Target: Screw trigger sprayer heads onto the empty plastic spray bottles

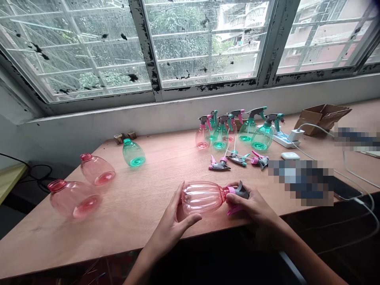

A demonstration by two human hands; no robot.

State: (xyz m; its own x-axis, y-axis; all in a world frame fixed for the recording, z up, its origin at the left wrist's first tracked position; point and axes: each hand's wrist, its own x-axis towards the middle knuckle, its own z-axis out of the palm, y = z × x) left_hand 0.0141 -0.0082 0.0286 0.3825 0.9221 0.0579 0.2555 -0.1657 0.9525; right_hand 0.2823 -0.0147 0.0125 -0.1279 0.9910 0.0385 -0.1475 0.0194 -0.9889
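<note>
Lower centre: translucent pink plastic bottle (202, 196), long axis left–right, between a loosely curled left hand (175, 223) around its base and, nearer the neck, a right hand (252, 206) gripping a grey-and-pink plastic spray head (243, 191). Right of centre on the wooden counter (148, 198): two pink (202, 136) and four green plastic spray bottles (262, 136); three loose spray heads (219, 163). Left: two pink headless bottles (96, 170), one green (133, 152).

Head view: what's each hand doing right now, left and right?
Left hand: holding the pink bottle, cupped around its base end.
Right hand: closed, holding the spray head at the bottle's neck.
</note>
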